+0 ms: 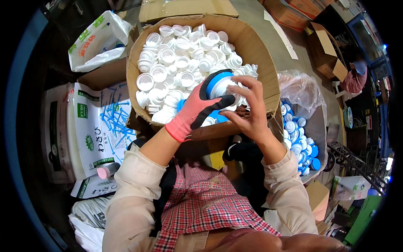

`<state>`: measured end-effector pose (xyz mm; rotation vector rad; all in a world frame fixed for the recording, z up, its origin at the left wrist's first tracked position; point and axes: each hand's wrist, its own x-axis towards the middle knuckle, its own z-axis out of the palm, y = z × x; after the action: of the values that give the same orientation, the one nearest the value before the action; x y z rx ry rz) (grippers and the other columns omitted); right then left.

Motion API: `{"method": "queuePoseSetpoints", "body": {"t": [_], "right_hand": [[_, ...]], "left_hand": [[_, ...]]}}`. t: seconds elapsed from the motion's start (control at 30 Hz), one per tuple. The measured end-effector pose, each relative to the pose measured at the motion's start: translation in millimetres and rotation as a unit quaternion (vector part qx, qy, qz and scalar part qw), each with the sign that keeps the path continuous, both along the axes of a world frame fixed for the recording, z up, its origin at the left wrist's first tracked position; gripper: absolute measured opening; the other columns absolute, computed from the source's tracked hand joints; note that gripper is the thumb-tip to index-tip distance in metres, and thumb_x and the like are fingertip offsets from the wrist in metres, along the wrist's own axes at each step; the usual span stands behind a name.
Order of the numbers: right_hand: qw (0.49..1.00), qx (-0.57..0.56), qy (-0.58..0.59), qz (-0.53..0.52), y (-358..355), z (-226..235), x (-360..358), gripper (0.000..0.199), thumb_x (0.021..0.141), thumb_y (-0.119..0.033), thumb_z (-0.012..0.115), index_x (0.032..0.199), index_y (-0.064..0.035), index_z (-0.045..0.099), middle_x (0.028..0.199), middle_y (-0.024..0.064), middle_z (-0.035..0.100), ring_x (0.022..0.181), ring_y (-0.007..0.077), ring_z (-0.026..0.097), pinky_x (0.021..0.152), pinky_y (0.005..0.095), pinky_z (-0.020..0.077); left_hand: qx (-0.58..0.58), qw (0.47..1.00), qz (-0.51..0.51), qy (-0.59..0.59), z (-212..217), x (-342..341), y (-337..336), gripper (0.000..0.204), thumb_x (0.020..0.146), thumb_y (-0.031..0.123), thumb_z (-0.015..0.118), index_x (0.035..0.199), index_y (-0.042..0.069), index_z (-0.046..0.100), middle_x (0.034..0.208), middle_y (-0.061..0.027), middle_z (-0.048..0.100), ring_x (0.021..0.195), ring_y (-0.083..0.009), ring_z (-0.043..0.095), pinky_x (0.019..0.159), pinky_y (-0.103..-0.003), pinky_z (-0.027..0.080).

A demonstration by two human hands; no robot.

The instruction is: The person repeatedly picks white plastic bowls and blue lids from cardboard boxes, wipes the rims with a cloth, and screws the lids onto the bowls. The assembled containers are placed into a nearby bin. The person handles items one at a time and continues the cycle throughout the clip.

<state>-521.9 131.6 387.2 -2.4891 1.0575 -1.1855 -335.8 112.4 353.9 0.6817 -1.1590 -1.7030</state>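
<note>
My left hand [197, 105], in a red glove with black fingers, is closed around a round blue and white plastic cap [221, 86]. The cap is tilted, its white inner part facing my right hand. My right hand [251, 105] is bare, with thumb and fingers curved and spread apart. Its upper fingertips are at the white part's edge; whether they press on it I cannot tell. Both hands are over the near side of a big cardboard box [262, 50] heaped with white plastic caps [182, 62]. Some blue pieces [218, 116] lie below my hands, partly hidden.
On the right, a plastic-lined container holds blue and white caps [300, 145]. Blue stick-like pieces [114, 112] lie on a printed white sack [90, 138] at left, near a pink-ended cylinder [108, 170]. A white bag [100, 42] stands far left. Another person [356, 77] is far right.
</note>
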Motion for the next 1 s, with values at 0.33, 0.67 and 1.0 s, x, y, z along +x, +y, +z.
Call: {"method": "queuePoseSetpoints", "body": {"t": [0.33,0.67,1.0], "right_hand": [[0.916,0.164,-0.285,-0.229,-32.3,-40.1,-3.7,0.046,0.099,-0.038,0.046,0.081,0.0038,0.053,0.075,0.0221,0.054,0.071,0.0363,0.052,0.068,0.0416,0.0401],[0.922,0.346,-0.162,-0.070,15.4,-19.2,-86.7,0.067,0.069,-0.036,0.084,0.120,-0.0049,0.053,0.113,0.0130,0.058,0.106,0.0233,0.055,0.094,0.0347,0.0426],[0.619,0.410,0.050,-0.668,259.7,-103.7,-463.5,0.073,0.064,-0.034,0.086,0.121,0.0031,0.059,0.117,0.0194,0.064,0.107,0.0319,0.061,0.091,0.0379,0.0479]], "left_hand": [[-0.135,0.926,0.161,-0.314,-41.8,-46.4,5.4,0.072,0.081,0.013,0.073,0.139,-0.007,0.035,0.134,-0.0200,0.049,0.121,-0.0224,0.049,0.104,-0.035,0.039],[-0.112,0.974,-0.056,-0.188,-9.7,-60.5,3.8,0.060,0.098,0.044,0.048,0.137,-0.001,0.038,0.128,-0.0147,0.049,0.118,-0.0261,0.051,0.093,-0.038,0.050],[-0.058,0.978,-0.026,-0.199,-32.7,-35.9,-33.2,0.039,0.098,0.014,0.044,0.134,-0.003,0.042,0.130,-0.0177,0.049,0.119,-0.0307,0.054,0.097,-0.040,0.049]]}}
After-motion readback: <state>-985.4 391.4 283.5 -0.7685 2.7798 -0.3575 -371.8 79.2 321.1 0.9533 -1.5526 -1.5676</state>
